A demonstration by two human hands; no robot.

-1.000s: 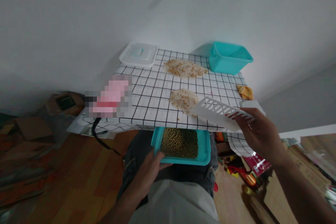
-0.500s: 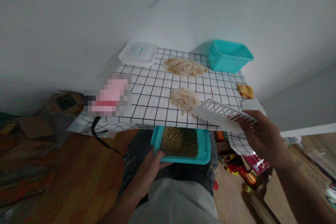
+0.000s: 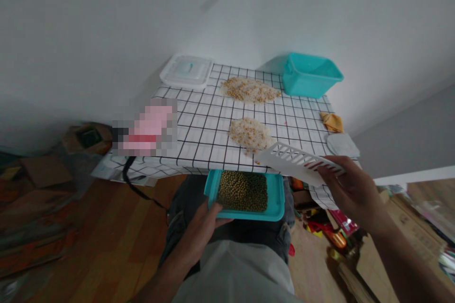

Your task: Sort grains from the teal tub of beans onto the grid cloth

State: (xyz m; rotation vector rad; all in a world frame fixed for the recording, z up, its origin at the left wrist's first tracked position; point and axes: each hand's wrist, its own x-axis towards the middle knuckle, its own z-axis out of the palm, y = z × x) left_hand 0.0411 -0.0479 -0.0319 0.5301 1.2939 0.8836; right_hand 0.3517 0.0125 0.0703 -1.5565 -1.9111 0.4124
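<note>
Two hands are at work, each closed on something. The right hand (image 3: 350,189) pinches one end of a white slotted panel (image 3: 295,162) between thumb and fingers. The panel's long axis runs from the hand out toward 10 o'clock, and its free end sits at the 5 o'clock edge of the near grain pile (image 3: 250,133); whether it touches the grains cannot be told. The left hand (image 3: 204,227) grips the near left corner of a teal tray (image 3: 279,199) of beans (image 3: 242,191). The tray is held just under the table (image 3: 199,128) edge at the pile's 6 o'clock, long side running 9 to 3. The right hand, through the panel, is the nearer one to the pile.

Farther out, a second pile (image 3: 249,89) lies at 12 o'clock. A teal tub (image 3: 311,75) stands at 1 o'clock, a clear box (image 3: 186,70) at 11.

Against half a second ago, the right hand has sunk slightly, uncovering more of the grey cloth (image 3: 343,144) behind it. The panel's tip has slid a little toward 9 o'clock. Tray and left hand have kept their place.
</note>
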